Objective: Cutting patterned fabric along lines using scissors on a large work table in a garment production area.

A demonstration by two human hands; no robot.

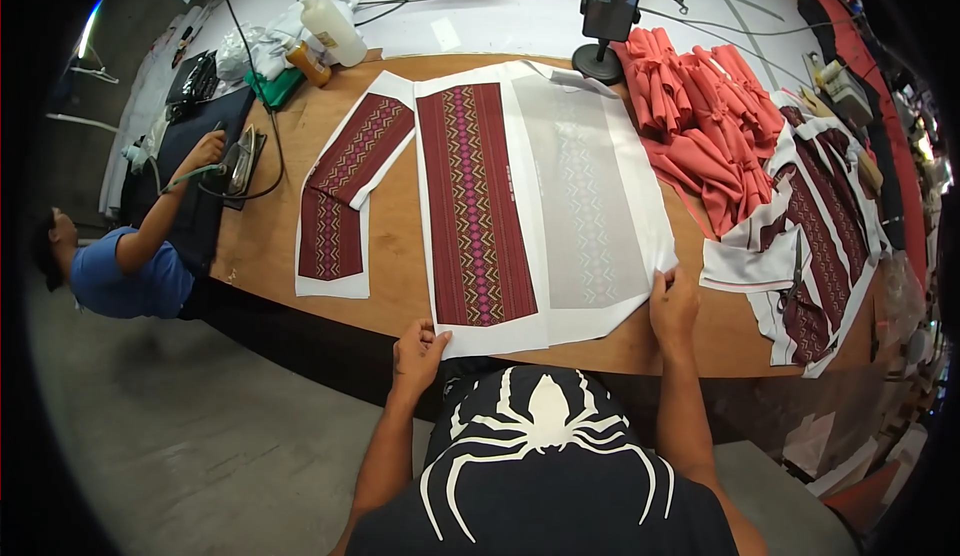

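Note:
A white fabric sheet (543, 341) lies on the brown work surface in front of me. Its left half bears a maroon woven panel (475, 206) with a zigzag and diamond band. On the right half is a pale grey panel (590, 216) with faint chevrons. My left hand (418, 356) pinches the sheet's near left corner. At its right edge, my right hand (676, 301) is closed on the fabric and lifts it slightly. Left of the sheet rests a bent maroon patterned fabric piece (332, 236) with white margins.
Coral fabric bundles (700, 106) are heaped at right, beside patterned scraps (820, 226) with scissors (795, 276) on them. A phone (612, 1) stands at the back. At left, a person (130, 256) holds an iron (242, 161); bottles (333, 31) stand beyond.

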